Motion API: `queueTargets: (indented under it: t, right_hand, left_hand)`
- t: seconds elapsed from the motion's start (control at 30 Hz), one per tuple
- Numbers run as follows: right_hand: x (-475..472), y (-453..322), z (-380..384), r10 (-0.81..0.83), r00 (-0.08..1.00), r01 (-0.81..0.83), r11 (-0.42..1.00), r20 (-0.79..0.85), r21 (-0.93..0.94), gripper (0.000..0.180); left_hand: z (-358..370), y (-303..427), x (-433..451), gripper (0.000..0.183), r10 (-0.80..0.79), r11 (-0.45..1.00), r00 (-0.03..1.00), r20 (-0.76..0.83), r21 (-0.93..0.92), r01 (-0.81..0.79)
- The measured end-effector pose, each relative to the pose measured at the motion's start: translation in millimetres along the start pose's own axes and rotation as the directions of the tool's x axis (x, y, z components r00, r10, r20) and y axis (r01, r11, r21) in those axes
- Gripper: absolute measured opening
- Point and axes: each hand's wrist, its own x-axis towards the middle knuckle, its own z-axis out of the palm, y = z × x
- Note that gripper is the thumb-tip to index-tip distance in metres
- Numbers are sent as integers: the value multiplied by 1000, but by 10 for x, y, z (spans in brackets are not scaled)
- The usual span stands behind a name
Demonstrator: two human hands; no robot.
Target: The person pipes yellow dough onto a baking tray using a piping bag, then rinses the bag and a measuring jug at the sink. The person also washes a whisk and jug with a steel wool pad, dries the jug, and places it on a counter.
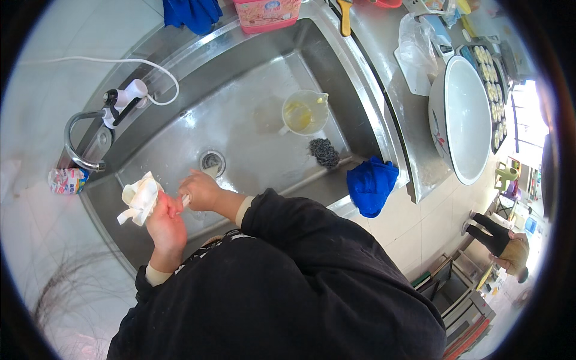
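Note:
Over the near left part of a stainless steel sink (252, 121), both hands grip a white, crumpled piece that looks like cloth or a piping bag (141, 195). Its loose folds bulge out beyond my left hand (166, 222), which is closed around it. A narrow, twisted stretch runs across to my right hand (200, 190), whose fingers are also closed on it. Just past the right hand, a pale tip shows over the drain (212, 163); whether it belongs to the same piece I cannot tell.
A clear measuring jug (305, 112) with yellow residue and a steel wool scourer (324, 153) lie in the sink. A faucet (85, 135) arches at left. Blue cloth (372, 186) drapes the right rim. Beyond are a large enamel basin (468, 121) and another person (499, 243).

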Motion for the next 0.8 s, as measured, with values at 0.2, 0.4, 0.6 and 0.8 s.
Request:
queueTargets:
  t: [0.2, 0.4, 0.6, 0.8]
  right_hand:
    - [2, -1, 0, 204, 947, -197, 979, 249, -51, 6]
    - [0, 73, 175, 135, 965, -142, 990, 225, 12, 4]
    - [31, 47, 265, 45, 937, -35, 999, 347, -35, 9]
    - [13, -135, 281, 184, 847, -154, 983, 498, -102, 8]
  left_hand:
    - [-70, -10, 101, 27, -98, 985, 993, -63, -146, 88]
    - [-219, 44, 157, 30, -208, 948, 947, -246, -290, 132]
    - [-484, 126, 37, 31, -289, 911, 930, -227, -364, 194]
    - [-685, 114, -78, 34, -373, 851, 898, -234, -472, 230]
